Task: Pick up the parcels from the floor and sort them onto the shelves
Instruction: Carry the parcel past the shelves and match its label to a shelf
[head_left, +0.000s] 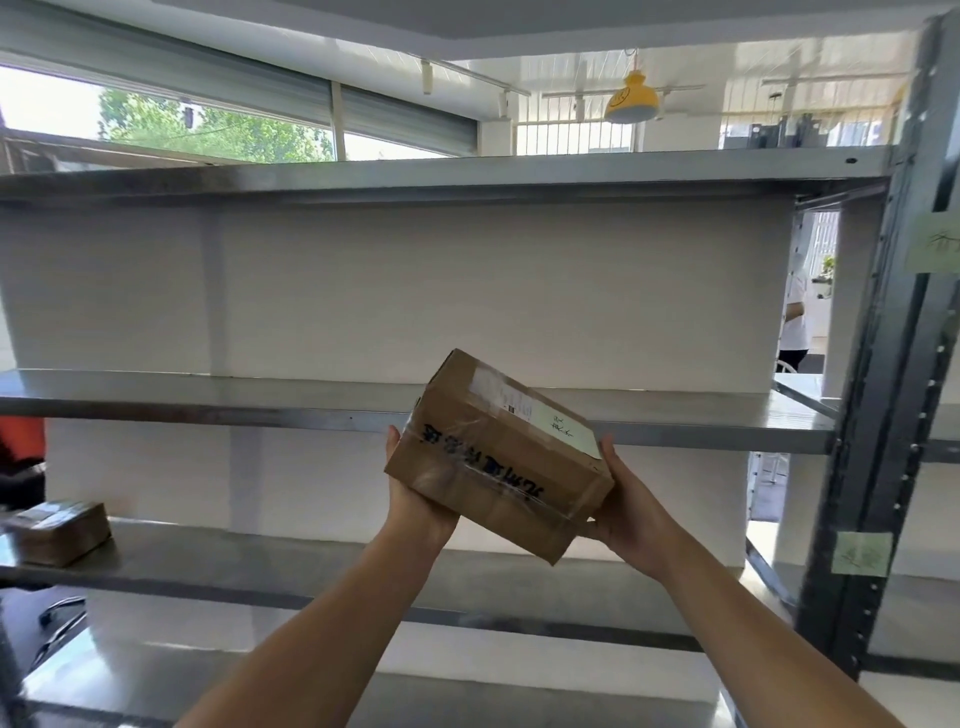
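A brown cardboard parcel (496, 457), taped and with blue writing on its side and a white label on top, is held tilted in front of the metal shelving unit. My left hand (415, 499) grips its lower left end from beneath. My right hand (626, 506) holds its right end. The parcel hangs in the air just before the front edge of the middle shelf (208, 402). Another brown parcel (57, 530) lies on the lower shelf (234, 566) at the far left.
The top shelf (415, 174) runs across above. A dark grey upright post (883, 389) with pale green paper notes (860, 553) stands at the right. A person in white stands beyond the shelving at the right (795, 322). White wall panels back the shelves.
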